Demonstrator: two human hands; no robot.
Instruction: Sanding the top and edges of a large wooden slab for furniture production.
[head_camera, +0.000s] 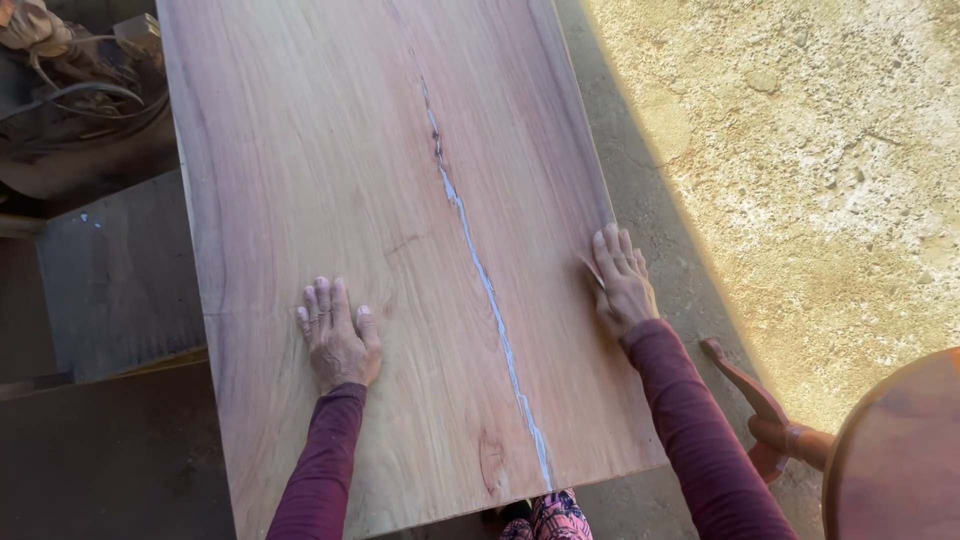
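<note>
A wide wooden slab (340, 170) with reddish edges lies lengthwise in front of me. A pale filled crack (487, 290) runs down its right half. My left hand (338, 335) rests flat on the slab's near middle, fingers spread. My right hand (622, 282) sits at the slab's right edge, pressing a small tan piece, perhaps sandpaper (591, 272), against the wood. Both arms wear dark red sleeves.
A dark board (120, 280) lies lower at the left. Cables and a machine (70, 90) sit at the far left top. Sunlit concrete floor (800, 170) spreads on the right. A round reddish wooden stool (890, 450) stands at the bottom right.
</note>
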